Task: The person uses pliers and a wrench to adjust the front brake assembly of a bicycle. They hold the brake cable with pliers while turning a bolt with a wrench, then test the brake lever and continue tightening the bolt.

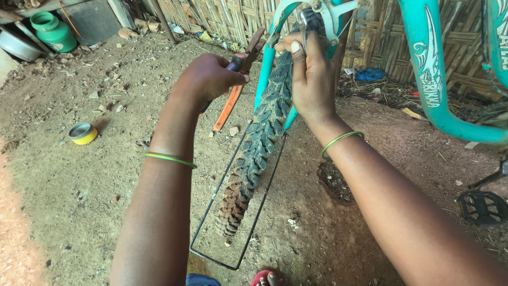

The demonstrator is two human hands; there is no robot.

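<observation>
Working at the teal fork [263,79] above the knobby tyre [259,143]: your left hand [209,77] grasps orange-handled pliers [233,95], your right hand [312,74] pinches the brake fitting [306,21]. Next likely calls for steadying it.

The left hand [211,77] grips orange-handled pliers [233,95], jaws raised toward the teal fork [267,63]. The right hand [312,74] rests on the knobby tyre [259,143], fingers up at the brake [323,16]. Each wrist carries a green bangle [170,159]. The teal frame [434,79] runs right, above a black pedal [482,207]. A yellow tin [83,133] lies on the dirt, well left; a green jar [53,32] stands far left.
</observation>
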